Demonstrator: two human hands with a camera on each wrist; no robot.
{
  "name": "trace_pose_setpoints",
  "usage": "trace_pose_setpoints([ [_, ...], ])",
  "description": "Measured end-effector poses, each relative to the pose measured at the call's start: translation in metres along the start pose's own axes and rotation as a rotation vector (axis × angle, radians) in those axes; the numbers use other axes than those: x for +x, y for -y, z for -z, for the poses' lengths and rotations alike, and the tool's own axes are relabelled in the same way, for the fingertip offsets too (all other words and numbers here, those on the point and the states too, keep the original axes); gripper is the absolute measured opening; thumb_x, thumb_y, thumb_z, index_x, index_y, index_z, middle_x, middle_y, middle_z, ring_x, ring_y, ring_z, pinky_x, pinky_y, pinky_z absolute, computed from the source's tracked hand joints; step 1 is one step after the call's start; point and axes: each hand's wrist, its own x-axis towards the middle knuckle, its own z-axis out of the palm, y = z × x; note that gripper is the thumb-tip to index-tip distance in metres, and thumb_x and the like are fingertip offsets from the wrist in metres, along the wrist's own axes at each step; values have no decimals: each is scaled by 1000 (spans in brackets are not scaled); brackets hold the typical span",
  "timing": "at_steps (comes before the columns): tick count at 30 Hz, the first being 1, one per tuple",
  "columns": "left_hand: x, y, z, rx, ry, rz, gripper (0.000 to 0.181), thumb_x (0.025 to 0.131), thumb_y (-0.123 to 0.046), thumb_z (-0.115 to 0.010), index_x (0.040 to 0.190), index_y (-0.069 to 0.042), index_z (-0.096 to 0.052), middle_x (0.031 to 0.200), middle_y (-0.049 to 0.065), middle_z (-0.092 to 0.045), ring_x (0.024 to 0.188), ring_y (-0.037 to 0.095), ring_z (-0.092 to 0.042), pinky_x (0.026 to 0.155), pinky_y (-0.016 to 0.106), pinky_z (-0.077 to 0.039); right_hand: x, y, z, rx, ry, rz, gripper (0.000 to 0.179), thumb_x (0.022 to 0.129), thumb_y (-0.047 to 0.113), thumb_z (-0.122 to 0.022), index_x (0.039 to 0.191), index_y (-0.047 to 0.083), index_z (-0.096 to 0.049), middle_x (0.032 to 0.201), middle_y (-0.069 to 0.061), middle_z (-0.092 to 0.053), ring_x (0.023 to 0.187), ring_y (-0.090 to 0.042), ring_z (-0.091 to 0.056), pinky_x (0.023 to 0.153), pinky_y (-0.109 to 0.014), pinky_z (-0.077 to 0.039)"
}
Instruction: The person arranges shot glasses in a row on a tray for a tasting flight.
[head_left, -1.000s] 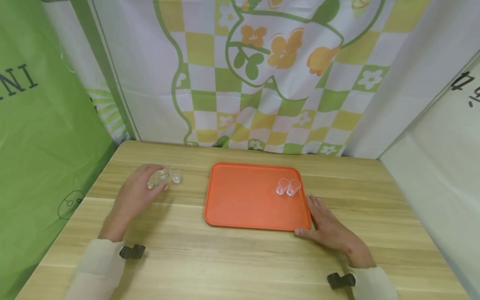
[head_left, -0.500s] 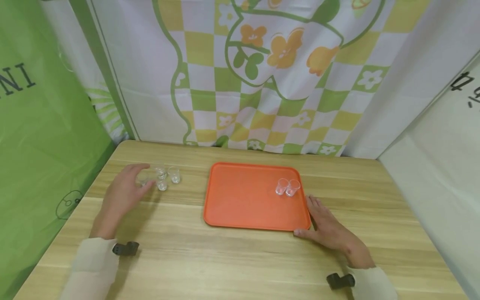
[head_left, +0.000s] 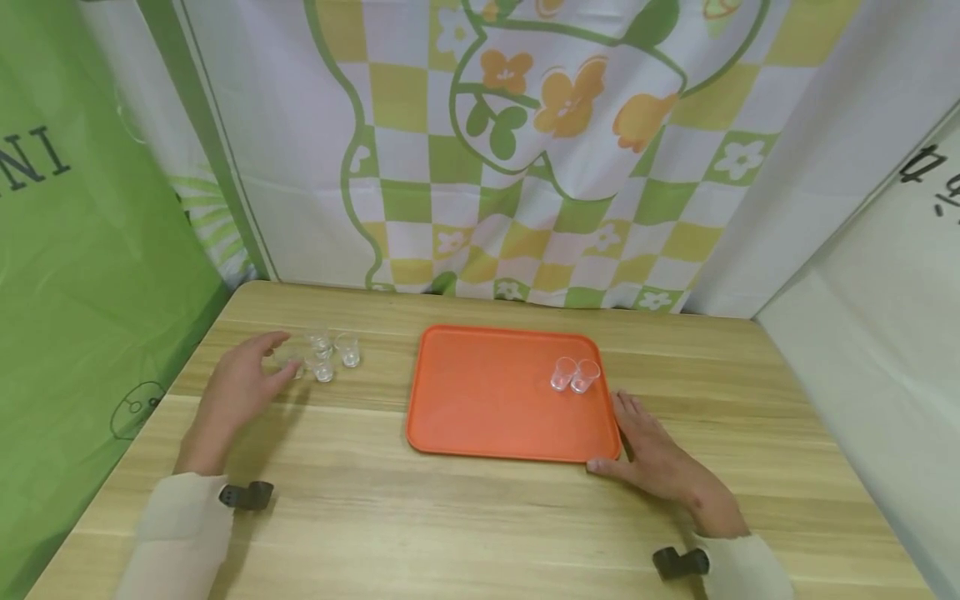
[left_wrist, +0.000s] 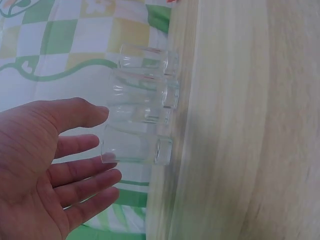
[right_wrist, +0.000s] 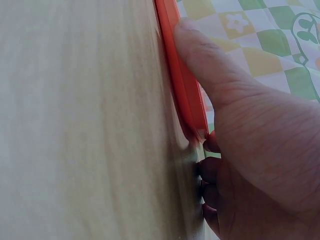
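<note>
Several small clear shot glasses point(head_left: 348, 350) stand upright at the table's left. My left hand point(head_left: 242, 379) is at the leftmost shot glass point(head_left: 295, 365), thumb and fingers apart. In the left wrist view, the nearest shot glass point(left_wrist: 131, 146) stands just past the fingertips, with one fingertip overlapping its rim. On the right side of the orange tray point(head_left: 487, 392) two more shot glasses point(head_left: 584, 377) stand side by side. My right hand point(head_left: 663, 454) rests at the tray's near right corner, fingers extended along its side and thumb against the front rim point(right_wrist: 182, 75).
The wooden table point(head_left: 450, 525) backs onto a patterned curtain point(head_left: 525, 208). Green cloth point(head_left: 90, 292) hangs at the left, and a pale cloth point(head_left: 885, 317) at the right. Each sleeve wears a small black wrist camera point(head_left: 247, 496).
My left hand has drawn back leftwards from over the cluster of shot glasses to the leftmost one, uncovering the others. The right hand stays at the tray corner.
</note>
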Motion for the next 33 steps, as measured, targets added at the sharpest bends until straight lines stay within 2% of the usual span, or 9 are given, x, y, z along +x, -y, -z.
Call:
trace_pose_setpoints([
  [13,1,8,-3,15,33,39,54,102,-24,-66,140,11,-51,124,37,-61,109,56,-60,94,69,-46,0,0,0,-3,-6,7,112,92,55,-73,163,-4,-10,166,-31,-7,152,-50,-6,117,-71,-10],
  [18,2,10,-5,8,46,50,52,102,-20,-65,141,11,-50,121,36,-63,105,54,-63,91,67,-49,0,-2,-2,0,-9,11,112,91,55,-74,163,-3,-10,166,-31,-7,152,-49,-6,117,-70,-10],
  [24,2,11,-6,7,36,47,50,101,-14,-65,140,12,-51,120,35,-64,103,53,-64,90,67,-49,1,-3,-2,-4,-12,13,111,92,55,-73,163,-3,-10,166,-31,-7,152,-49,-6,117,-70,-11],
  [33,1,10,-4,5,14,36,45,101,-15,-65,137,11,-55,116,34,-66,98,53,-67,88,66,-51,0,-2,-1,-13,-13,7,111,92,55,-73,163,-3,-10,166,-31,-7,152,-50,-7,118,-70,-11],
])
